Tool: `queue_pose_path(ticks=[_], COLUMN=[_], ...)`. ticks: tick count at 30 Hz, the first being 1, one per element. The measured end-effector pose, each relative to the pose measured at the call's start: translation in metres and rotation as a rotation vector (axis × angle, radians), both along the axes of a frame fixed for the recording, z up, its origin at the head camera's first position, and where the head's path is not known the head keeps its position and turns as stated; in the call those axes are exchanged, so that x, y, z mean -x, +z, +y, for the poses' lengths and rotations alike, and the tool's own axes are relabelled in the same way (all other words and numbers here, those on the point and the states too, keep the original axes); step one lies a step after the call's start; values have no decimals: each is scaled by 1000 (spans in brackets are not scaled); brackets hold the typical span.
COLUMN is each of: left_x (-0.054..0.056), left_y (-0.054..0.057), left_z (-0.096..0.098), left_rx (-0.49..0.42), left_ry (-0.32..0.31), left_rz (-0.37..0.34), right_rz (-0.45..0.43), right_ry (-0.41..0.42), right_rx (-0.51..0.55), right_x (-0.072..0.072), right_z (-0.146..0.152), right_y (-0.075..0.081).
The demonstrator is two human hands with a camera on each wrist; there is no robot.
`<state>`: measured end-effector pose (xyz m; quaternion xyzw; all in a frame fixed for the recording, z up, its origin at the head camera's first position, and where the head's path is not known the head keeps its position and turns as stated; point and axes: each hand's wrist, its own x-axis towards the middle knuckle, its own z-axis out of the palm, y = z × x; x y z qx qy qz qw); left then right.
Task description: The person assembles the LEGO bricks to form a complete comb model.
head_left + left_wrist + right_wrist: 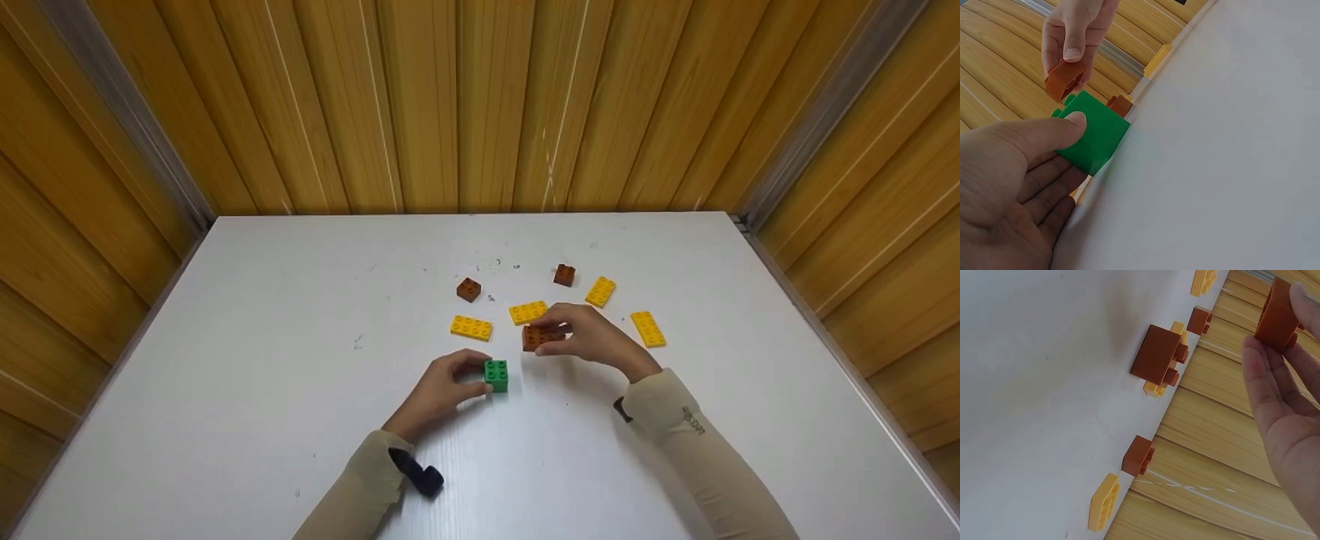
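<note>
My left hand point(442, 384) pinches a green toy building brick point(496, 376) by its sides, studs up, over the near middle of the white table. In the left wrist view, the thumb lies across the brick's face. My right hand point(596, 335) holds a brown brick point(1278, 318) between thumb and fingers, raised off the table in the right wrist view. Another brown brick point(1157, 355) stands on the table close by. From the head view, the right fingers partly hide the brown bricks, and I cannot tell the two apart.
Two small brown bricks point(469, 289) lie farther back. Several flat yellow bricks point(471, 328) are spread about, one just behind the right hand and others to its right, such as this yellow brick point(648, 329). Wood-patterned walls point(487, 105) border the white table point(262, 315).
</note>
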<state>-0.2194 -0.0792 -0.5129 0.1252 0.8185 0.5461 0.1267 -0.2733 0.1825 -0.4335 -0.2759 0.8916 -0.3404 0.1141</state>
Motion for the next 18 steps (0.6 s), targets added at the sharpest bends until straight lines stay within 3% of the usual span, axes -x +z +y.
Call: queue_pose_path(ticks=[6, 18], left_x=[0, 1], left_y=[-1, -3], left_z=[-1, -1], left_rx=[-9, -16], left_ry=[-6, -25], left_rz=[31, 86], right_rz=[25, -28], right_ry=[48, 141], right_rx=[25, 93], right_x=[-2, -7], right_z=[-10, -24], right_y=[-3, -9])
